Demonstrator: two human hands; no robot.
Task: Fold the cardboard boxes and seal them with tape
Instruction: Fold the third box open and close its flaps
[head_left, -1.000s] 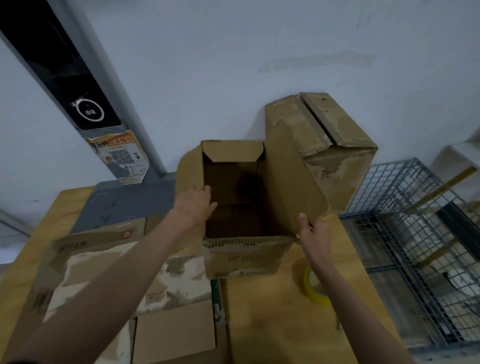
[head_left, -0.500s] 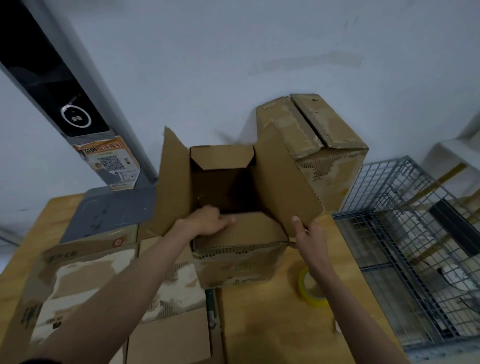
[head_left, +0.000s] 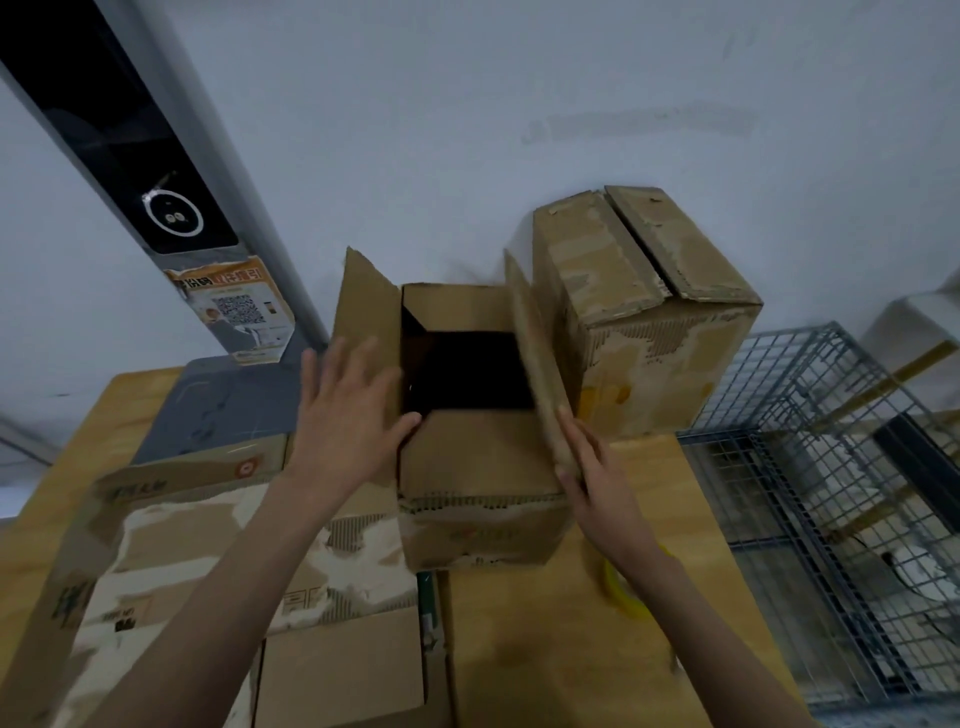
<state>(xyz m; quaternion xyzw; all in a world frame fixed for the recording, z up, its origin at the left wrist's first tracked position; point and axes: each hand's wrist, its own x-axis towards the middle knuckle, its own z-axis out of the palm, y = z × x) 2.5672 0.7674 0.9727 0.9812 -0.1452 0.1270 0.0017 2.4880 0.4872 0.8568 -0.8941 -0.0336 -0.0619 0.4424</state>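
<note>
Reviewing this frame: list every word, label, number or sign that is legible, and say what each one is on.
Orange poster on the grey post: a QR code and a headline, too blurred to read.
Flattened cardboard: dark printed characters and a round red mark, unreadable.
Open box front: faint orange print, unreadable.
Black panel: a white ring symbol, no text.
Nothing can be quoted reliably.
</note>
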